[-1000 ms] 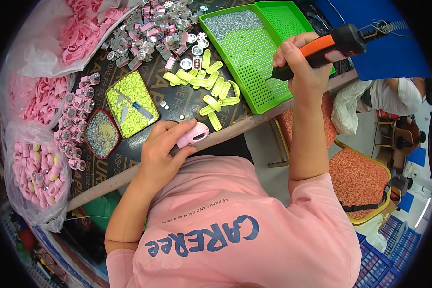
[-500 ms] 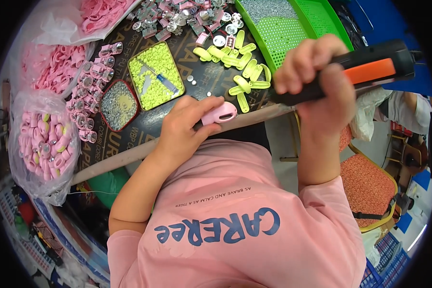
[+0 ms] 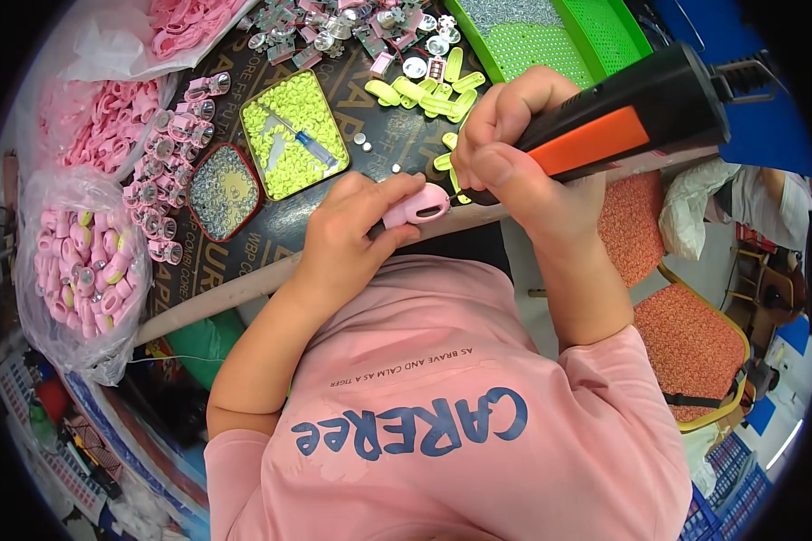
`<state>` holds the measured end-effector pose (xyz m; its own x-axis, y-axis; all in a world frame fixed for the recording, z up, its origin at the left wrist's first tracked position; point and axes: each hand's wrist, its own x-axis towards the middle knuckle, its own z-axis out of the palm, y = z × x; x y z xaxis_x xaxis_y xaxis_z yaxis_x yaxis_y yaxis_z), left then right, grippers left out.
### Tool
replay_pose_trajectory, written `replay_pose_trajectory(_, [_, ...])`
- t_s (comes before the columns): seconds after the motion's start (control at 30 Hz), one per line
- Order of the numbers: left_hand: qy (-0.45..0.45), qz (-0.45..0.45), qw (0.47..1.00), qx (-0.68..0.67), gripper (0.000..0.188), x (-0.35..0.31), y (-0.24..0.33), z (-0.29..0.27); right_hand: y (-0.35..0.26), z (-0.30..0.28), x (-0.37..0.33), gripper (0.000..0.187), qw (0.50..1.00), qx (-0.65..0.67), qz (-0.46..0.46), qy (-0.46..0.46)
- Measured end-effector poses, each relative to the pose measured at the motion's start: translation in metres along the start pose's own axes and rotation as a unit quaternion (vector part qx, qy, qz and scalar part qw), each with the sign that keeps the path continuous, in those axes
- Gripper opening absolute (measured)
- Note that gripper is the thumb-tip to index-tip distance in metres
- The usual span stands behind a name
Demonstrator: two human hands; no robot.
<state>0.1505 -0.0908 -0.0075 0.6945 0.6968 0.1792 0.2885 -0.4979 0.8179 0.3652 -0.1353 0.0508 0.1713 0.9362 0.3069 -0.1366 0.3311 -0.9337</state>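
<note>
Near the table's front edge, my left hand (image 3: 352,225) pinches a pink plastic casing (image 3: 421,206) with a dark slot in its end. My right hand (image 3: 523,144) is wrapped round a black and orange electric screwdriver (image 3: 622,117), held nearly level with its tip end toward the casing. The tip is close to the casing's right end; I cannot tell whether it touches. Yellow-green plastic straps (image 3: 424,95) lie just beyond my right hand, some hidden by it. Beyond my left hand stands a tray of small yellow-green parts (image 3: 284,162) with a small blue-handled screwdriver (image 3: 311,149) on top.
A red-rimmed dish of screws (image 3: 218,203) sits left of the tray, beside a row of pink casings with reflectors (image 3: 167,162). Bags of pink parts (image 3: 86,270) line the left. A green basket (image 3: 523,54) and a pile of small assemblies (image 3: 352,32) are at the back.
My right hand has brought the electric screwdriver left and down, close to the pink casing. My left hand has barely moved and keeps its hold.
</note>
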Motion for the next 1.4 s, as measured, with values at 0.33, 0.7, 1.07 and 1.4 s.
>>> replay_pose_trajectory(0.33, [0.013, 0.052, 0.998, 0.034, 0.059, 0.004, 0.001, 0.001, 0.004, 0.008, -0.008, 0.025, 0.996, -0.083, -0.019, -0.001])
replay_pose_trajectory(0.7, [-0.008, 0.179, 0.977, 0.112, 0.059, -0.006, -0.001, -0.003, -0.037, -0.058, 0.017, 0.035, 0.984, 0.057, -0.148, 0.075])
replay_pose_trajectory(1.07, [0.0, 0.26, 0.952, 0.163, 0.038, 0.005, 0.005, -0.004, -0.049, -0.226, 0.046, 0.019, 0.894, -0.219, -0.155, 0.358])
replay_pose_trajectory(1.4, [-0.061, 0.273, 0.944, 0.175, 0.031, 0.009, 0.011, -0.007, -0.037, -0.259, 0.048, 0.026, 0.875, -0.262, -0.138, 0.383])
